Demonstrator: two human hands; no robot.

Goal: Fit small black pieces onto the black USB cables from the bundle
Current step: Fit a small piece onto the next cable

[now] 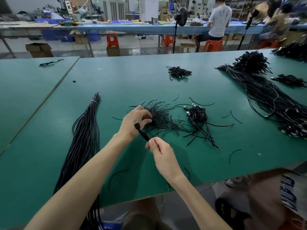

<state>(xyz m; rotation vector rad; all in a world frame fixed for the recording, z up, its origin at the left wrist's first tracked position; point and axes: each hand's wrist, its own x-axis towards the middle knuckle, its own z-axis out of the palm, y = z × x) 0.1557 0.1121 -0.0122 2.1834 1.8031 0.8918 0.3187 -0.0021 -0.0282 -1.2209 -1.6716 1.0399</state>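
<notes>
USB cable (pixel 143 134) at frame centre sits pinched by right hand (pixel 162 153); left hand (pixel 132 121) curls its fingers round thin black pieces (pixel 162 117).

Bright, even overhead light, with soft shadows on the green table (pixel 49 130). Glare patches on the floor (pixel 132 50), upper centre. Wide-angle bending at the edges; motion blur upper right and lower right.

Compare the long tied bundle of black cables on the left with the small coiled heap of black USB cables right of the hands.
The long tied bundle of black cables lies stretched out, running off the near edge; the small coiled heap of black USB cables sits compact. The heap shows silver plugs; the bundle's far end shows only cut tips. Both rest on the green table.
</notes>
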